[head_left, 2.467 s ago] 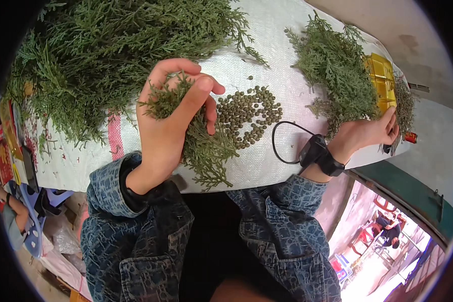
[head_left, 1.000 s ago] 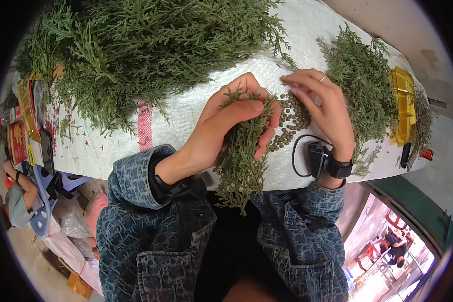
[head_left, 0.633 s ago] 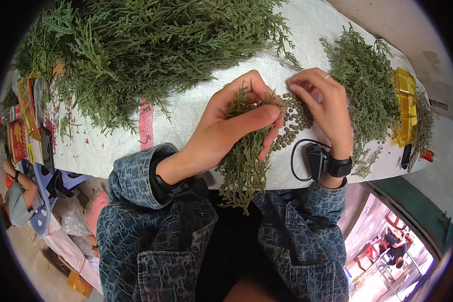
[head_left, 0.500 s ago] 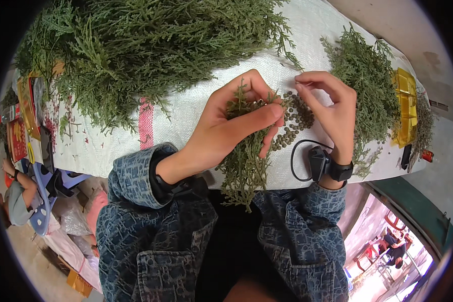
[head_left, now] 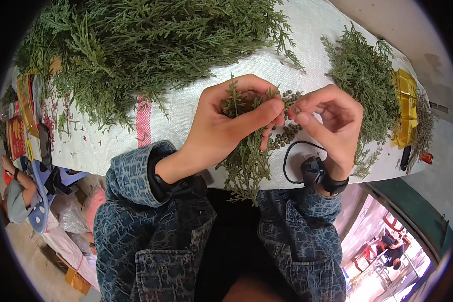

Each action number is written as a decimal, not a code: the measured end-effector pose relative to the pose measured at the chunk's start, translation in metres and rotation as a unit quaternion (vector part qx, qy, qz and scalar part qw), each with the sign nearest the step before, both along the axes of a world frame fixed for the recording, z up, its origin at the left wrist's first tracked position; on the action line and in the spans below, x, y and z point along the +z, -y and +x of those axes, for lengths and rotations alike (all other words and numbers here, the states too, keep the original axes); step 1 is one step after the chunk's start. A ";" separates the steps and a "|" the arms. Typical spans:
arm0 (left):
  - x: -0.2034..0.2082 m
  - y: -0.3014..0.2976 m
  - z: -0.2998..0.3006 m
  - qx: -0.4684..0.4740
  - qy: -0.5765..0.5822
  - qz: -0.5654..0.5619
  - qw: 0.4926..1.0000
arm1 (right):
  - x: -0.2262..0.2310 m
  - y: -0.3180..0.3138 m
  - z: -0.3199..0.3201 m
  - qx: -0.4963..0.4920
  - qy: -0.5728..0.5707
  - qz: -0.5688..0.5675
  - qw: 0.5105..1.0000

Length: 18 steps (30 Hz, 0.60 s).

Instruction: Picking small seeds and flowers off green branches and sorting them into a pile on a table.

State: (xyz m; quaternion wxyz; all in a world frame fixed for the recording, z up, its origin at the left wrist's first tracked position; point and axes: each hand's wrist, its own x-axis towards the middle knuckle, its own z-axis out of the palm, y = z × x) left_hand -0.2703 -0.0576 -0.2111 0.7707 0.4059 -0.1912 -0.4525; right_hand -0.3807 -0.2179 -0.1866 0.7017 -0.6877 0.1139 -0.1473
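My left hand (head_left: 226, 121) is closed round a green conifer sprig (head_left: 247, 168), thumb pressed against the fingers, and the leafy end hangs toward the table's near edge. Beside its fingertips, my right hand (head_left: 334, 118) is pinched on a small round grey-green cone (head_left: 297, 110). Below and behind both hands, a pile of small round brownish-green cones (head_left: 287, 138) lies on the white woven sheet (head_left: 186, 108), partly hidden by the fingers. A black device with a looped cable (head_left: 286, 166) is strapped to my right wrist.
A large heap of conifer branches (head_left: 151, 45) covers the far left. Another heap of sprigs (head_left: 370, 80) lies at the right, beside a yellow plastic tray (head_left: 406, 105). At the left edge, a person's arm (head_left: 27, 189) shows beside a blue stool (head_left: 39, 214).
My right hand has moved down and left toward the left hand's fingertips, covering part of the cone pile. The left hand still holds the sprig, shifted only slightly.
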 end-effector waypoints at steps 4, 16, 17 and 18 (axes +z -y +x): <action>0.002 0.000 -0.004 0.026 0.020 0.004 0.999 | 0.000 -0.006 0.001 -0.002 -0.022 0.053 0.998; 0.002 0.001 -0.008 0.030 0.052 0.002 0.998 | 0.003 -0.007 0.003 0.013 -0.049 0.128 0.990; 0.002 0.001 -0.008 0.033 0.052 0.005 0.998 | 0.002 -0.007 0.003 0.017 -0.052 0.134 0.989; 0.003 0.001 -0.009 0.036 0.051 0.008 0.998 | 0.002 -0.007 0.003 0.020 -0.050 0.143 0.988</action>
